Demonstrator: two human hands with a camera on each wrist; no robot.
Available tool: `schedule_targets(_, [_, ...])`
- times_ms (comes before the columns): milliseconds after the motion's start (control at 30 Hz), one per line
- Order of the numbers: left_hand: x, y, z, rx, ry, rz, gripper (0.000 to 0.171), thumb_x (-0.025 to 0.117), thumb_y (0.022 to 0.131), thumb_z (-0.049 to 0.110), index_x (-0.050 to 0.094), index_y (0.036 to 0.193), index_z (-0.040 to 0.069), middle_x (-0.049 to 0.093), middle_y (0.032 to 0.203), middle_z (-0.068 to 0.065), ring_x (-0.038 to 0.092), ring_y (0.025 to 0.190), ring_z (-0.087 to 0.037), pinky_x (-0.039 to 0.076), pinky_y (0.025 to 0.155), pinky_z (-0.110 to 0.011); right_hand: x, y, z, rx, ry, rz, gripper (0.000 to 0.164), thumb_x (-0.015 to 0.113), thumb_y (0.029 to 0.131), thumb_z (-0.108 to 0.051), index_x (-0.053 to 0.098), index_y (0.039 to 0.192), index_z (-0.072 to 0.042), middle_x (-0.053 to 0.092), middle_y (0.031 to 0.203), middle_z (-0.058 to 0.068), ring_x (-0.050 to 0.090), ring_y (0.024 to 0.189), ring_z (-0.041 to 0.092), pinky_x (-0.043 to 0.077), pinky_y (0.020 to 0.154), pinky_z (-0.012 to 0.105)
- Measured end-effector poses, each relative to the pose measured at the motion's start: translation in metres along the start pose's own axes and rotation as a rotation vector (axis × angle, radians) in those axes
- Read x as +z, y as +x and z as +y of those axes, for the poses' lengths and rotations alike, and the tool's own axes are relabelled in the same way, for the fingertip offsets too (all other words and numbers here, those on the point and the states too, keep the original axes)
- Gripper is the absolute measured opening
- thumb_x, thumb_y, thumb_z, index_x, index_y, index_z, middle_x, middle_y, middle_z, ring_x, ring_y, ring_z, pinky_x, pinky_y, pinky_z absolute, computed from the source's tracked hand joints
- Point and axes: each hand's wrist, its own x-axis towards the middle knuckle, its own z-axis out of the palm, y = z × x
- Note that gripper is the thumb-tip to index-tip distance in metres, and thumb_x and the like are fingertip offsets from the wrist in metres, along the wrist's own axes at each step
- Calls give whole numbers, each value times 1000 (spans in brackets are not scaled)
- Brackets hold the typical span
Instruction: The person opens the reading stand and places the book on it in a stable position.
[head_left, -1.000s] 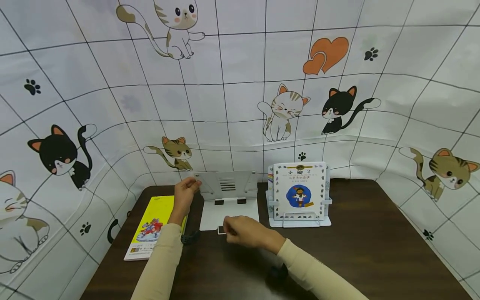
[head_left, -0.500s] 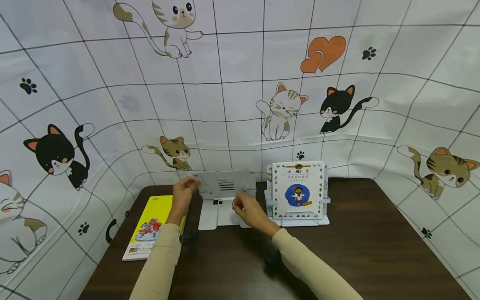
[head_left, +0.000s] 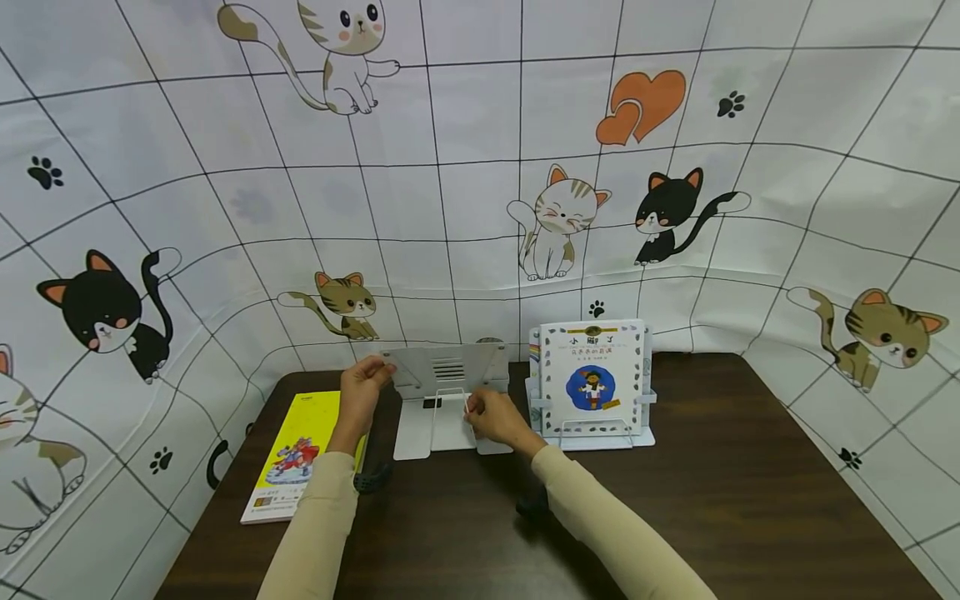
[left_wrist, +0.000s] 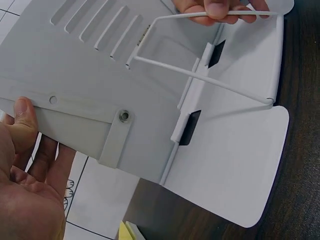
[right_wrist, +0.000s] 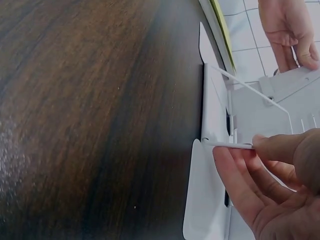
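A white metal book stand (head_left: 412,367) stands on the table with its slotted back plate (left_wrist: 155,100) raised and its flat base (left_wrist: 235,160) on the tabletop. My left hand (head_left: 362,396) pinches the left edge of that plate between thumb and fingers. A bent white wire support (left_wrist: 200,76) rises from the base in front of the plate. One side of this wire is pinched by my right hand (head_left: 497,417), thumb on one side and fingers on the other. The right wrist view shows the right hand (right_wrist: 280,185) covering part of the stand.
To the left lies a yellow-covered book (head_left: 322,408). On the right, a second stand (head_left: 645,440) bears a white picture book (head_left: 555,375). A cloth wall with cat drawings (head_left: 480,208) backs the dark wooden table (head_left: 712,500).
My right hand has moved from the base's front edge up and back, and the wire support now stands raised from the base. The left hand keeps its grip on the plate.
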Motion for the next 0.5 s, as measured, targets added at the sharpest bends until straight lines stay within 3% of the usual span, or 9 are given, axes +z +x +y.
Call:
schedule_targets(267, [-4,-4,-5,-9,-2,-12,11,64,104,-1,68,103,-12,75,85,15,68,91,0,55,88,-14,2,2,6,30,23,-14,6,68,101,-1,68,105,5,78,96,22,77,71,25,62,59,28])
schedule_targets(500, [-6,-11,-8,12,25,-9,13,66,103,-1,67,104,-14,75,85,14,65,91,-1,52,89,-15,4,1,10,50,54,-27,9,66,103,-3,68,107,5,78,96,25,77,69,25,63,60,30])
